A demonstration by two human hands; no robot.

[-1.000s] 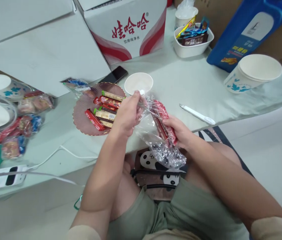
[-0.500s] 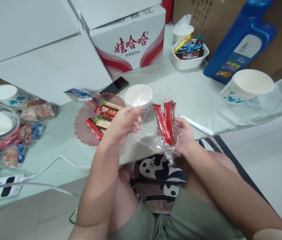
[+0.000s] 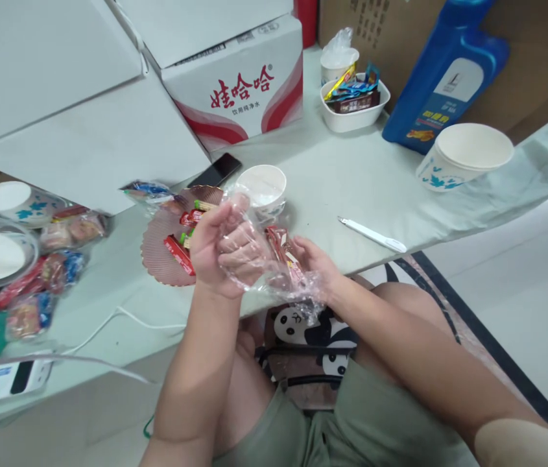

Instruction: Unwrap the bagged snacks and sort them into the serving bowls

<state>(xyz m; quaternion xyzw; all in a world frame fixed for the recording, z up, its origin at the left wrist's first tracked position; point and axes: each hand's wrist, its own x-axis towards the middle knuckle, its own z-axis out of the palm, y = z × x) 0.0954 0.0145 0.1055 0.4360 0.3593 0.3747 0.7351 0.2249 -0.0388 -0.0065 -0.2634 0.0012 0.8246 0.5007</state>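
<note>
A clear plastic bag (image 3: 278,282) stretches between my two hands above the table's front edge. My left hand (image 3: 227,250) has its fingers curled, with the film across them and gripped at the bag's left side. Several red-wrapped snack bars (image 3: 283,250) are in the bag, tilted towards me. My right hand (image 3: 320,266) closes round the bag and bars from the right; its lower fingers are partly hidden. Behind my left hand is a pink ribbed plate (image 3: 159,243) with red and green wrapped bars. A white paper bowl (image 3: 264,185) stands just beyond the bag.
To the right lie a white utility knife (image 3: 371,235) and stacked paper bowls (image 3: 463,155) by a blue jug (image 3: 439,78). A white tub (image 3: 354,117) of snacks stands at the back. A phone (image 3: 218,170), bagged snacks (image 3: 59,272) and a cable (image 3: 103,318) are left.
My left hand has turned and taken hold of the plastic film. My right hand has come left with the bag and red bars, which now tilt more. The view has shifted slightly.
</note>
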